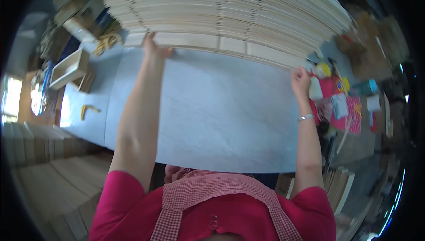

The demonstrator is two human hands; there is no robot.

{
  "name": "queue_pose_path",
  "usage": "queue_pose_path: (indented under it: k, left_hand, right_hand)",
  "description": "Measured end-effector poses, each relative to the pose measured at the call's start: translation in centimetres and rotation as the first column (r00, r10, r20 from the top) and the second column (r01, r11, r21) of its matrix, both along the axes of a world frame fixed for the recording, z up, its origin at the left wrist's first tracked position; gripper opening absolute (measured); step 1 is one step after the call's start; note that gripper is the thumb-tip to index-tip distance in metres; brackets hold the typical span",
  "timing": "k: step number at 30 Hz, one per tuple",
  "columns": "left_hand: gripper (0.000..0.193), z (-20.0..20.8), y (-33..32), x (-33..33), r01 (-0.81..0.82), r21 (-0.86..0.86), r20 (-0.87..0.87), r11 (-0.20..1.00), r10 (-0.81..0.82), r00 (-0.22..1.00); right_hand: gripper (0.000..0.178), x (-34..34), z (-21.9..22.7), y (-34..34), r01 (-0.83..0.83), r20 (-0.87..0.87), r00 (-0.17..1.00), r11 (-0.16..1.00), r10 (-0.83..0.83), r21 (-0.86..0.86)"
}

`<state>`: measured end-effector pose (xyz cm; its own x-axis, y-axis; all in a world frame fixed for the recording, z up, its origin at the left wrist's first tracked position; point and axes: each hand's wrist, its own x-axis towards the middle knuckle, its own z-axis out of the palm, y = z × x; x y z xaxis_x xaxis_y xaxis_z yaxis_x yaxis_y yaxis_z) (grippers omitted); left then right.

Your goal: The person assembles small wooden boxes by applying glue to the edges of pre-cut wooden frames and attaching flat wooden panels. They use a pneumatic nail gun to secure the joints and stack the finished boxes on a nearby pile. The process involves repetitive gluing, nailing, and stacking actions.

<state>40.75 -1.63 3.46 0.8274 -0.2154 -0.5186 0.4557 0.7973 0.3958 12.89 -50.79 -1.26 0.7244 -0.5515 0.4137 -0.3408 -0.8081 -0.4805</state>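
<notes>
Across the far side of the table lies a large stack of pale wooden panels (190, 11), with dark gaps running through it in columns. The nearest wooden panel (199, 41) has a long front edge split by thin joints. My left hand (155, 48) touches the left part of this panel, fingers stretched away from me and thumb spread to the right. At the panel's right end is my right hand (301, 81), fingers curled at the corner. Its fingertips are partly hidden. A metal bracelet (306, 117) circles my right wrist.
A grey table (221, 108) spreads between my arms. To the left are an open wooden box (71, 69), a yellow angled piece (89, 110) and a yellow coil (107, 43). A white bottle (315, 89) and a pink cloth (353, 112) crowd the right. Wooden boards (66, 174) fill the lower left.
</notes>
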Motion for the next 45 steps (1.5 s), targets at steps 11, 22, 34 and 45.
queue_pose_path:
  k: [11,22,34,45]
  left_hand:
    - [0.051,-2.9,-3.6,2.7,-0.101,0.333,-0.037,0.938,0.12,0.992]
    - [0.031,-3.1,2.3,0.5,0.039,0.469,-0.038,0.882,-0.024,0.999]
    - [0.026,1.3,14.1,-20.7,0.035,0.178,0.035,0.983,-0.041,0.999]
    - [0.025,-1.6,17.9,-35.6,-0.065,0.199,-0.023,0.978,0.071,0.997]
  right_hand:
    - [0.058,1.8,3.5,5.7,-0.247,-0.161,0.966,0.904,0.202,-0.35]
    - [0.064,3.4,3.7,8.5,-0.277,-0.219,0.957,0.818,0.189,-0.504]
    - [0.05,-11.9,9.6,14.3,-0.466,-0.281,0.878,0.827,0.388,-0.313]
    - [0.068,-14.9,4.7,-9.1,0.001,-0.439,0.897,0.995,-0.047,-0.105]
